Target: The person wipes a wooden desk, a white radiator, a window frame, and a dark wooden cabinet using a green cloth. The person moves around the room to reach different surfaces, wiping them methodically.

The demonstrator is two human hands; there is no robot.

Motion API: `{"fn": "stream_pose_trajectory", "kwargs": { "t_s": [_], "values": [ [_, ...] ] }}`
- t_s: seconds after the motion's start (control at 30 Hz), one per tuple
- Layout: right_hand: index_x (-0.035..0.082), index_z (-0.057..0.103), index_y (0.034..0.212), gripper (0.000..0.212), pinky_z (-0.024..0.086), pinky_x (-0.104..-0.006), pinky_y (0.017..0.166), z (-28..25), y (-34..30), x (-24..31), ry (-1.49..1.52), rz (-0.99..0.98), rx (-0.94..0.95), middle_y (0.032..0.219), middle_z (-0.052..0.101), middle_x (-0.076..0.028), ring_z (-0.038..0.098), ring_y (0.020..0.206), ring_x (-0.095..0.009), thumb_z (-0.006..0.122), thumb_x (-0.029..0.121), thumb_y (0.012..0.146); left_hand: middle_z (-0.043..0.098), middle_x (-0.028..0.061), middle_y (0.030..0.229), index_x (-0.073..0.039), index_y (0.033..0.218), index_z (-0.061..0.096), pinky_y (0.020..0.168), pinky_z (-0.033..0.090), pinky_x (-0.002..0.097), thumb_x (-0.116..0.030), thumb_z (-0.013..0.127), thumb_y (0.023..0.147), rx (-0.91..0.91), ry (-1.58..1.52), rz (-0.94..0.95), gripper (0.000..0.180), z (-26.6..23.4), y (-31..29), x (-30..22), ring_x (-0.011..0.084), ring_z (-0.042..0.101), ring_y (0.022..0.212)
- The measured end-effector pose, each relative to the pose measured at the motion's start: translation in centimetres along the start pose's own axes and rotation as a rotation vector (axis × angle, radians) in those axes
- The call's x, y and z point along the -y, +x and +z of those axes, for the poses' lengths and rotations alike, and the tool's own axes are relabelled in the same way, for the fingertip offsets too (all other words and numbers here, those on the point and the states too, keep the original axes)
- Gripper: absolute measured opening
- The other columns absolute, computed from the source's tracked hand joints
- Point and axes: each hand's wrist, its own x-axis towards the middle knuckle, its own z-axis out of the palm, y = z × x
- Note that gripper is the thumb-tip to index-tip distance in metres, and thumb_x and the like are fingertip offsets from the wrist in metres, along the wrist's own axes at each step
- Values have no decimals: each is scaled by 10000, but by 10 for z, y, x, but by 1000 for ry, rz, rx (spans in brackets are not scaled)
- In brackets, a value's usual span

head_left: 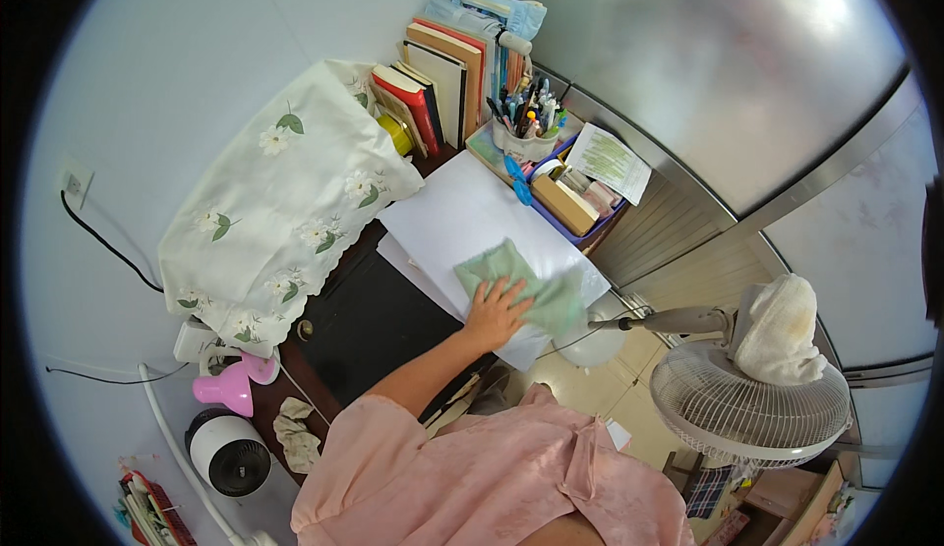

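My left hand (497, 316) lies palm down on a light green cloth (546, 302), its fingers spread. The cloth's right end is smeared by motion. Under it are large white paper sheets (442, 202), overlapping on the desk and reaching over its near right edge. A black mat (379, 315) lies left of my forearm. My right hand is out of view.
A flowered white cover (285, 192) drapes a bulky thing at left. Books (447, 79), a pen holder (526, 138) and a blue tray (565, 202) stand at the back. A fan (752, 403) is at right; a pink lamp (226, 389) and white-black device (228, 453) sit lower left.
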Motion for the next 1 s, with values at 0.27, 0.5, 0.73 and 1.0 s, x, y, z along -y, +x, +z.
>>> {"fn": "stream_pose_trajectory", "kwargs": {
  "t_s": [0.27,0.5,0.73,1.0],
  "values": [
    [57,665,1094,210,534,-334,741,-24,-5,-13,-8,-105,16,949,697,-155,677,807,-244,604,149,916,414,51,1452,-238,1309,561,1011,292,574,-389,598,882,-263,123,-806,455,5,1,97,307,356,1318],
    [57,667,1091,205,533,-325,728,-25,5,15,95,-288,0,932,701,-150,679,788,-230,606,155,922,460,34,1419,-217,1237,616,977,334,533,-264,629,815,-162,87,-223,425,14,-14,-36,304,384,1282],
    [49,682,1034,180,531,-343,647,-10,40,168,140,-284,74,801,695,-136,685,723,-237,611,175,926,559,70,1311,-139,1165,649,923,413,417,-98,603,795,-122,-193,-109,375,-11,-36,-12,275,487,1197],
    [18,613,1185,303,492,-369,875,20,105,303,75,-773,-204,1126,633,-170,616,1038,-343,615,161,918,649,68,1067,4,1222,598,847,464,293,-270,577,966,-418,-1369,-821,376,-68,-39,49,130,577,940]
  ]
}}
